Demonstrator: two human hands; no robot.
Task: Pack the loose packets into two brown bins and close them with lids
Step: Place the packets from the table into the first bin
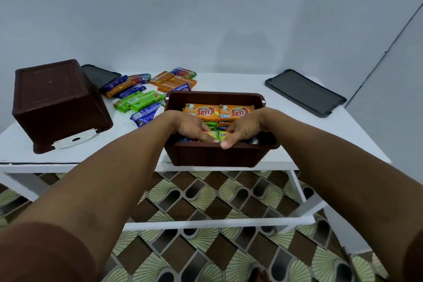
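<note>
Bench (297,135): white, set against a pale wall, carrying all the things below.
Floor (206,201): brown and cream patterned covering, seen under the bench frame.
Overturned brown bin (57,103): at the left end of the bench, upside down and tilted, its base facing up and a white latch at its near rim.
Open brown bin (215,155): upright at the middle of the front edge of the bench, with no lid on it and packets already packed inside.
Right lid (305,92): dark grey, lying flat at the far right of the bench, well apart from both bins.
Left lid (100,75): dark grey, at the back, partly hidden behind the overturned brown bin.
Loose packets (146,94): green, orange and blue ones heaped on the bench between the two bins, near the back left corner of the open brown bin.
Orange packets (219,112): two marked KUAT, side by side along the far wall inside the open brown bin.
Left hand (190,129): reaching into the near side of the open brown bin, fingers curled on the yellow-green packet (211,135).
Right hand (246,130): mirrored beside it, fingers curled on the green packet (223,136), thumb at the bin's front rim.
</note>
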